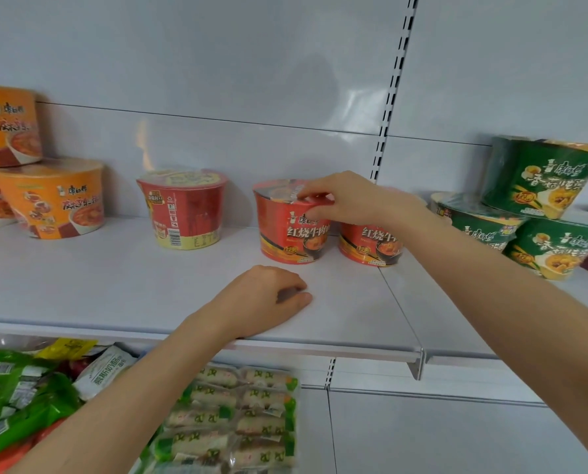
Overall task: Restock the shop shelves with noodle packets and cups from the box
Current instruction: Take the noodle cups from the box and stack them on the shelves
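On the white shelf (114, 285) stand three red noodle cups. My right hand (347, 196) grips the rim of the middle red cup (292, 234), fingers curled over its lid. A second red cup (371, 246) stands just right of it, partly hidden under my wrist. A third red cup (184, 210) stands apart to the left, its barcode side facing me. My left hand (265, 302) rests on the shelf in front of the cups with its fingers curled under and nothing in it.
Orange noodle cups (53, 200) are stacked at the shelf's left end, green ones (545, 206) at the right on the neighbouring shelf. Below, packets of snacks (237, 419) and green bags (18, 398) fill the lower shelf. A slotted upright (388, 107) divides the back panels.
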Action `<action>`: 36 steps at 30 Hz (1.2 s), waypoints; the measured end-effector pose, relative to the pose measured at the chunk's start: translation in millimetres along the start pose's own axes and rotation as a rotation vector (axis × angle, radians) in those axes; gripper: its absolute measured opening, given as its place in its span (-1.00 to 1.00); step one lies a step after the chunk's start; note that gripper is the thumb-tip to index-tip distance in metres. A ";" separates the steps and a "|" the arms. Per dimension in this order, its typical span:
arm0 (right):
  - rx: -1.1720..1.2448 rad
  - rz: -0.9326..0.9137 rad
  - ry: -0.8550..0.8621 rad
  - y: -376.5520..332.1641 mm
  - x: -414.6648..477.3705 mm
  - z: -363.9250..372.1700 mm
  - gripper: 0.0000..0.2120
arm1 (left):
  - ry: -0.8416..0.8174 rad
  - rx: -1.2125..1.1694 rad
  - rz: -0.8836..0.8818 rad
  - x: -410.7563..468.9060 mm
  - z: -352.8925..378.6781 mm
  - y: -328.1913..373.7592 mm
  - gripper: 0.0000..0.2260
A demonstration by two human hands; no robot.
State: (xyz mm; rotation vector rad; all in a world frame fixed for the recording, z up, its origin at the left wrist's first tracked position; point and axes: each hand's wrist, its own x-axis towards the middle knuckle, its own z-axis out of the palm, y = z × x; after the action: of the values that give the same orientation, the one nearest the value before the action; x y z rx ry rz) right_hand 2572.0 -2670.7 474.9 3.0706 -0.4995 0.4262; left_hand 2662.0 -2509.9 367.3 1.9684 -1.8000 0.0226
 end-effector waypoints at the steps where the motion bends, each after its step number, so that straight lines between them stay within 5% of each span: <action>1: -0.021 0.011 0.020 -1.8 1.4 0.2 -0.62 | -0.001 0.001 0.002 -0.1 0.1 -0.2 -0.61; 9: 0.002 0.017 -0.086 -0.1 2.9 -1.6 -0.55 | 0.019 -0.004 0.019 1.2 2.3 -1.3 -0.71; 24: -0.207 0.030 0.066 -6.0 10.4 2.3 -0.62 | 0.018 -0.009 0.025 0.4 2.3 -3.3 -0.67; 33: 0.191 0.129 0.096 13.9 -8.4 -12.0 -0.55 | -0.007 -0.026 0.016 -0.6 0.3 -2.1 -0.60; 36: 0.072 0.240 0.067 44.7 -33.0 -31.6 -0.61 | -0.009 -0.021 0.015 0.3 1.0 -2.0 -0.61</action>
State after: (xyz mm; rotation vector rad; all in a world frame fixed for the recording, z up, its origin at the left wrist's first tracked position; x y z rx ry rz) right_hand 2519.5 -2701.4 494.6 3.0614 -0.8728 0.5594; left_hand 2663.6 -2510.4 365.8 1.9433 -1.8139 0.0001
